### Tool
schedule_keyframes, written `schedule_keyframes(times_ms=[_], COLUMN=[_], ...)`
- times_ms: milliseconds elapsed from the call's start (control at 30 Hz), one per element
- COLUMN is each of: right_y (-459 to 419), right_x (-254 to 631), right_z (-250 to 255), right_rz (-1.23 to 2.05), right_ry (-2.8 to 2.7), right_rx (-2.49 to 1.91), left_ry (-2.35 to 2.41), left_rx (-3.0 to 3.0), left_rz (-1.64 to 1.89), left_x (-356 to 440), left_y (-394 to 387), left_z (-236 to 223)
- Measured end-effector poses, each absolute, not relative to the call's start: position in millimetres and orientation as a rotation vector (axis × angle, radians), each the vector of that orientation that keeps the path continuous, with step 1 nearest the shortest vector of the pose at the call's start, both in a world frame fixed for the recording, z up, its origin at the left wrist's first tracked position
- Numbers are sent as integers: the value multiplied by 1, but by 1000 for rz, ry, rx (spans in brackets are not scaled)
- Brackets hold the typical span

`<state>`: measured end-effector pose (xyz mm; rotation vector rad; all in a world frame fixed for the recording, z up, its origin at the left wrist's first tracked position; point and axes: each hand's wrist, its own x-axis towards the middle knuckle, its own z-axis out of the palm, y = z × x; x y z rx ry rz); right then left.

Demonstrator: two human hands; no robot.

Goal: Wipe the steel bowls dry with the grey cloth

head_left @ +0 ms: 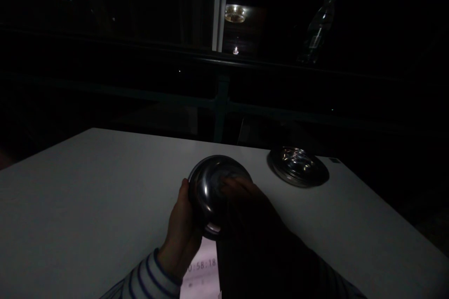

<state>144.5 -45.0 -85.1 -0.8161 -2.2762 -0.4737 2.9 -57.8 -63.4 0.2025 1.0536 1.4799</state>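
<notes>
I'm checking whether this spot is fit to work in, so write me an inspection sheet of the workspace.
Surface: white table, dimly lit.
Things: round metal bowl at the near middle, between the hands.
Clutter: metal dishes, seemingly stacked, towards the far right corner; lit screen with digits, below the bowl, partly covered.
Hands: left hand holds the bowl's left side; right hand lies over its right side, its grip too dark to tell.
Cables: nothing seen.
Surroundings: very dark; pale upright post and clear bottle beyond the table, its support unclear.
</notes>
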Motion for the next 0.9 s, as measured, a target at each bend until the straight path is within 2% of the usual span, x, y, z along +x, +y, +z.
schedule_keyframes(times_ms=[100,233,433,667,900], right_y=[-42,-46,-53,-41,-48], right_x=[146,145,141,166,171], right_z=[-82,-73,-80,-35,-28], right_rz=[-589,-389,-408,-148,-135], right_ry=[-2234,-2273,-2271,-2102,-2026], right_rx=[-725,-836,-786,-915,-930], left_ry=[1041,1009,1002,933,824], left_rx=[197,228,196,249,214], left_rz=[1495,1485,1510,1503,1504], left_x=[2,1,-1,-2,-3], left_y=[-56,-56,-55,-54,-55], left_z=[-67,-69,-67,-67,-66])
